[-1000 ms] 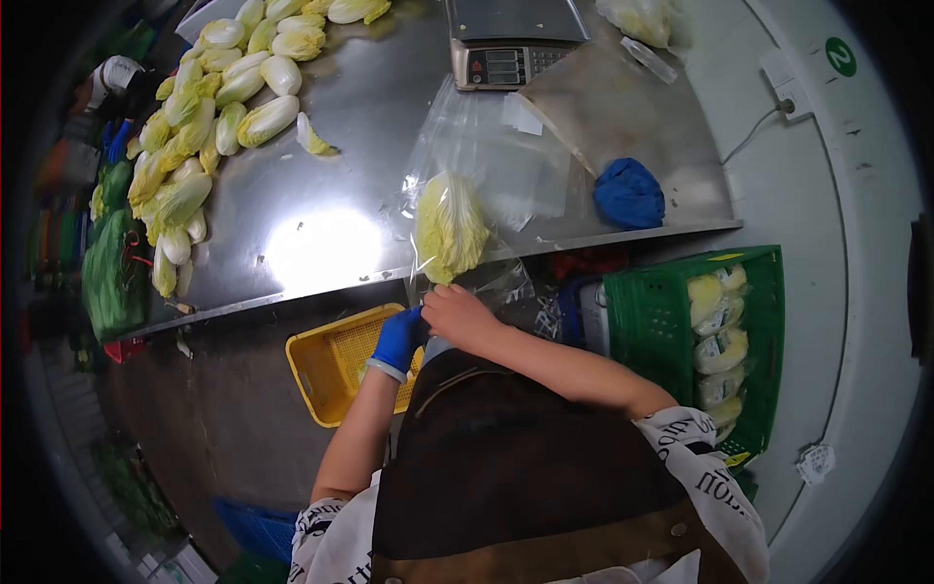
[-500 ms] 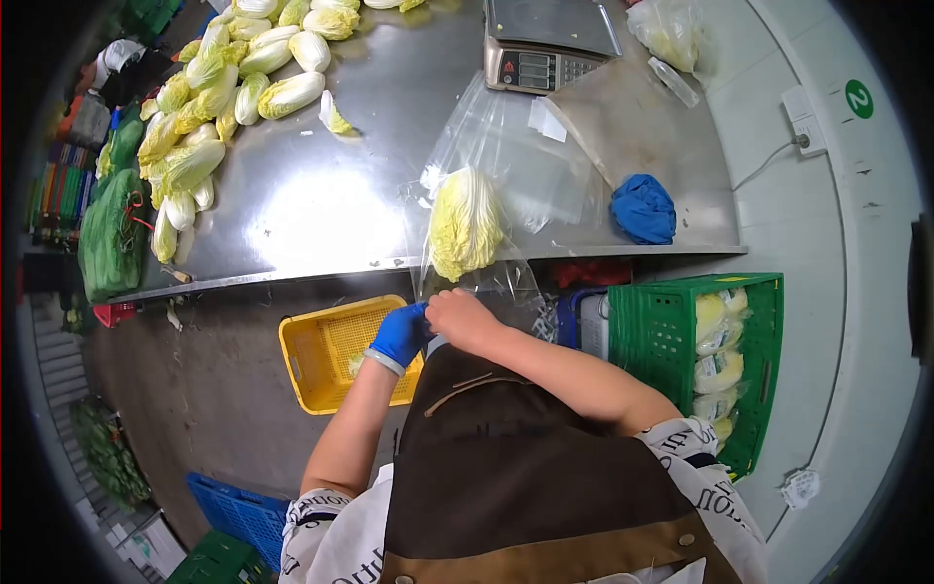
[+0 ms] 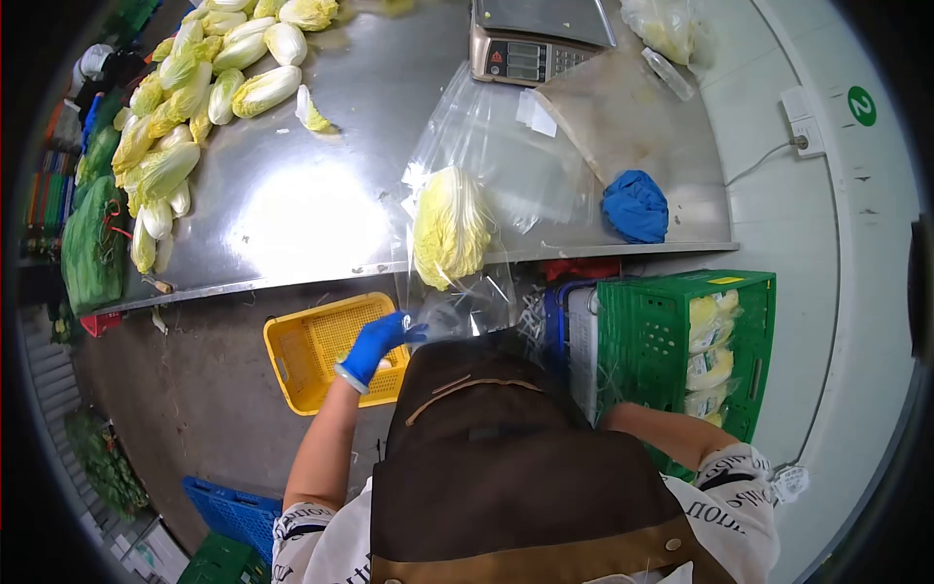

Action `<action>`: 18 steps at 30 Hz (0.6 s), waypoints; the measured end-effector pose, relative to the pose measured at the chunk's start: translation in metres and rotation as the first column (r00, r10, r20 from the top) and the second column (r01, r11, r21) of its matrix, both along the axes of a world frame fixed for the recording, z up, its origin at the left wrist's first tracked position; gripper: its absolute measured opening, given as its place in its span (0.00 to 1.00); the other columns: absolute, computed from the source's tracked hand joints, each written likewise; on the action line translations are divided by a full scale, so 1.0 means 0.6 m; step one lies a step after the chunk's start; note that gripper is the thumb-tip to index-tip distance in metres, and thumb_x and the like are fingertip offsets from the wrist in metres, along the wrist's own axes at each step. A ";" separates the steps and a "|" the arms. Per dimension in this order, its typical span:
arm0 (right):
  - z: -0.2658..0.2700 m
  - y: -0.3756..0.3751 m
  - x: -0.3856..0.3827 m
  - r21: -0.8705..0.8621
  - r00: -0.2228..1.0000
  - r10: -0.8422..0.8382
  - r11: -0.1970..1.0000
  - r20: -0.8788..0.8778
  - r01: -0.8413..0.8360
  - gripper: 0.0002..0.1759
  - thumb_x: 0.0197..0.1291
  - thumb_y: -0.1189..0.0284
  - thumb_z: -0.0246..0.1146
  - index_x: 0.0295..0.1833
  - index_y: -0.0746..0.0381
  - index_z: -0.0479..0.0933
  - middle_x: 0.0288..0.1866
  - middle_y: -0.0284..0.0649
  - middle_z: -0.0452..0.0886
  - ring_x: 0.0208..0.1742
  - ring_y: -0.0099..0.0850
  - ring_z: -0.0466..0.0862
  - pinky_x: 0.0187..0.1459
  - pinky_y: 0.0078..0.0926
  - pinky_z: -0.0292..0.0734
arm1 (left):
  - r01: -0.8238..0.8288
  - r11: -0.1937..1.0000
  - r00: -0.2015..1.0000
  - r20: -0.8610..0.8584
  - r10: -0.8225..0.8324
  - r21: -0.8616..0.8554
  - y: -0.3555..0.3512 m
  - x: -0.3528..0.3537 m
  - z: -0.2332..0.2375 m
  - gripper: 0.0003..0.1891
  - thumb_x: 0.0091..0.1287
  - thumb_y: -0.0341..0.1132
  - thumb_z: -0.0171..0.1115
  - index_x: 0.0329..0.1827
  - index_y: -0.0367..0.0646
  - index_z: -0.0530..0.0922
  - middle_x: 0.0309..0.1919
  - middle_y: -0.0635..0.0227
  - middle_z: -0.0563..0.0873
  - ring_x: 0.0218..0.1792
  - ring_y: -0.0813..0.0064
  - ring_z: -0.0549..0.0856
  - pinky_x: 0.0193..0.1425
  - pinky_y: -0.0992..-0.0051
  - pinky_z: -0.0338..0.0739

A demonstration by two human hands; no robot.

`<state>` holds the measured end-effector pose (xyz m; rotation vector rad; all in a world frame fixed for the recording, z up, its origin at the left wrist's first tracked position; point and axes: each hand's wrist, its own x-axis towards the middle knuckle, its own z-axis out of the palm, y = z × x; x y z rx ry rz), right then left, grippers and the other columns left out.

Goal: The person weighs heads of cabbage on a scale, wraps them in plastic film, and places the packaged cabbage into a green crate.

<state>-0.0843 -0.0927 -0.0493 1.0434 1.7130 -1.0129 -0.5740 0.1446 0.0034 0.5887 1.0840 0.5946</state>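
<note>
A Chinese cabbage point(image 3: 450, 229) lies at the table's front edge inside a clear plastic bag point(image 3: 465, 310), whose loose end hangs over the edge towards my apron. Just left of that loose end is my left hand point(image 3: 374, 348), in a blue glove, thumb and fingers apart and fingertips beside the plastic. It is over the right side of a yellow basket point(image 3: 282, 362). My right arm reaches down at my right side, near a green crate point(image 3: 637, 336); the hand itself is hidden behind my apron and body.
A pile of Chinese cabbages point(image 3: 180, 107) covers the table's far left. A scale point(image 3: 540, 58) stands at the back, with flat plastic bags point(image 3: 516, 146) in front. Blue crumpled material point(image 3: 635, 206) lies near the right edge. Bagged cabbages point(image 3: 708, 368) fill the green crate.
My right hand has left the bag's mouth and gone down to my right, out of sight. My left hand has moved slightly left and down, its fingers parting. The view has shifted slightly.
</note>
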 end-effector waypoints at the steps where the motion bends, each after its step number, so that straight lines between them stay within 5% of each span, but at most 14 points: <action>1: 0.074 0.079 -0.042 -0.076 0.999 -0.044 0.996 0.031 0.046 0.17 0.62 0.66 0.52 0.52 0.61 0.76 0.52 0.43 0.79 0.56 0.41 0.77 0.56 0.39 0.71 | -0.065 0.997 0.997 0.027 0.066 -0.040 -0.009 -0.012 -0.019 0.21 0.73 0.33 0.50 0.66 0.32 0.66 0.54 0.55 0.80 0.54 0.63 0.81 0.60 0.69 0.74; 2: 0.169 0.174 -0.097 -0.147 0.994 -0.085 0.985 0.069 0.094 0.18 0.62 0.64 0.52 0.52 0.60 0.76 0.52 0.47 0.78 0.56 0.44 0.77 0.58 0.39 0.70 | 0.142 0.915 0.891 -0.452 0.048 0.378 -0.009 -0.009 -0.024 0.25 0.69 0.33 0.56 0.68 0.34 0.64 0.58 0.53 0.78 0.56 0.59 0.79 0.60 0.67 0.73; 3: 0.158 0.214 -0.106 0.361 0.972 -0.094 0.917 -0.215 0.169 0.19 0.57 0.71 0.54 0.55 0.63 0.74 0.58 0.50 0.74 0.59 0.44 0.74 0.58 0.42 0.70 | 0.338 0.773 0.704 -0.689 0.170 0.536 0.000 0.013 0.038 0.31 0.63 0.32 0.63 0.69 0.40 0.64 0.60 0.53 0.75 0.60 0.53 0.75 0.64 0.61 0.69; 4: 0.199 0.280 -0.143 0.769 0.947 0.014 0.587 -0.321 0.252 0.23 0.53 0.73 0.55 0.57 0.64 0.71 0.61 0.50 0.71 0.62 0.45 0.70 0.62 0.41 0.66 | 0.528 0.624 0.567 -0.786 0.246 0.576 0.011 0.032 0.070 0.32 0.60 0.33 0.65 0.69 0.43 0.65 0.62 0.53 0.74 0.62 0.51 0.73 0.66 0.59 0.65; 5: 0.224 0.341 -0.176 0.852 0.921 0.036 0.395 -0.388 0.344 0.25 0.52 0.74 0.55 0.60 0.63 0.70 0.64 0.48 0.68 0.67 0.45 0.66 0.65 0.41 0.62 | 0.703 0.453 0.422 -0.834 0.356 0.549 0.022 0.044 0.085 0.34 0.57 0.34 0.67 0.68 0.45 0.66 0.63 0.54 0.72 0.64 0.50 0.70 0.68 0.57 0.62; 8: 0.222 0.426 -0.227 0.839 0.780 0.370 0.422 -0.505 0.343 0.26 0.53 0.74 0.57 0.61 0.62 0.70 0.66 0.45 0.68 0.68 0.42 0.66 0.67 0.39 0.61 | 0.871 0.095 0.437 -0.850 0.295 0.481 0.032 0.067 0.088 0.29 0.55 0.38 0.68 0.61 0.46 0.73 0.62 0.59 0.73 0.65 0.55 0.70 0.67 0.58 0.63; 10: 0.218 0.461 -0.236 0.753 0.559 0.513 0.531 -0.651 0.388 0.23 0.53 0.74 0.58 0.57 0.62 0.74 0.63 0.43 0.73 0.67 0.40 0.69 0.67 0.37 0.63 | 0.849 0.001 0.524 -0.841 0.137 0.529 0.044 0.057 0.079 0.24 0.57 0.36 0.66 0.58 0.47 0.76 0.58 0.62 0.78 0.62 0.58 0.74 0.64 0.60 0.67; 11: 0.207 0.469 -0.229 0.650 0.509 0.425 0.623 -0.748 0.435 0.20 0.54 0.73 0.59 0.55 0.63 0.76 0.59 0.42 0.76 0.64 0.39 0.72 0.65 0.36 0.65 | 0.830 -0.035 0.558 -0.828 0.055 0.557 0.049 0.053 0.074 0.22 0.58 0.34 0.65 0.57 0.47 0.77 0.56 0.64 0.80 0.60 0.60 0.76 0.63 0.61 0.68; 12: 0.187 0.475 -0.215 0.535 0.454 0.328 0.702 -0.829 0.470 0.17 0.56 0.73 0.59 0.52 0.64 0.77 0.55 0.41 0.79 0.61 0.37 0.75 0.64 0.34 0.67 | 0.765 0.085 0.639 -0.769 0.022 0.638 0.064 0.056 0.107 0.16 0.59 0.33 0.64 0.52 0.46 0.80 0.49 0.62 0.84 0.54 0.59 0.80 0.58 0.63 0.73; 13: 0.177 0.481 -0.207 0.409 0.394 0.221 0.765 -0.892 0.497 0.14 0.57 0.73 0.59 0.49 0.65 0.79 0.51 0.40 0.82 0.58 0.36 0.78 0.62 0.33 0.70 | 0.636 0.352 0.749 -0.658 -0.071 0.686 0.069 0.046 0.110 0.14 0.63 0.34 0.62 0.50 0.41 0.81 0.48 0.62 0.84 0.52 0.63 0.82 0.57 0.66 0.74; 14: 0.170 0.474 -0.206 -0.107 0.151 -0.331 0.646 -0.931 0.755 0.12 0.63 0.70 0.57 0.42 0.67 0.81 0.39 0.39 0.85 0.49 0.33 0.84 0.54 0.28 0.76 | 0.410 0.661 0.891 -0.431 -0.143 0.629 0.076 0.043 0.108 0.13 0.66 0.35 0.59 0.49 0.39 0.81 0.46 0.63 0.85 0.49 0.67 0.83 0.54 0.69 0.75; 15: 0.174 0.488 -0.202 -0.291 0.021 -0.540 0.486 -0.842 0.824 0.18 0.69 0.65 0.53 0.37 0.67 0.81 0.36 0.42 0.85 0.43 0.31 0.85 0.46 0.25 0.79 | 0.176 0.889 0.979 -0.168 -0.114 0.424 0.087 0.043 0.108 0.13 0.69 0.36 0.57 0.48 0.37 0.81 0.44 0.64 0.86 0.47 0.70 0.84 0.51 0.72 0.75; 17: 0.176 0.509 -0.216 -0.624 -0.330 -0.807 0.060 -0.489 0.779 0.23 0.70 0.61 0.51 0.27 0.65 0.78 0.28 0.43 0.83 0.30 0.30 0.85 0.31 0.23 0.78 | 0.141 0.951 0.970 -0.232 -0.077 0.275 0.124 0.049 0.105 0.15 0.72 0.40 0.53 0.40 0.35 0.81 0.32 0.68 0.85 0.33 0.80 0.82 0.37 0.79 0.73; 18: 0.166 0.513 -0.232 -0.587 -0.331 -0.826 0.001 -0.456 0.809 0.24 0.70 0.60 0.51 0.24 0.64 0.76 0.23 0.41 0.81 0.24 0.28 0.83 0.25 0.21 0.74 | 0.094 0.978 0.958 -0.283 -0.039 0.184 0.137 0.057 0.083 0.15 0.72 0.40 0.53 0.38 0.36 0.81 0.28 0.70 0.83 0.29 0.81 0.79 0.33 0.79 0.71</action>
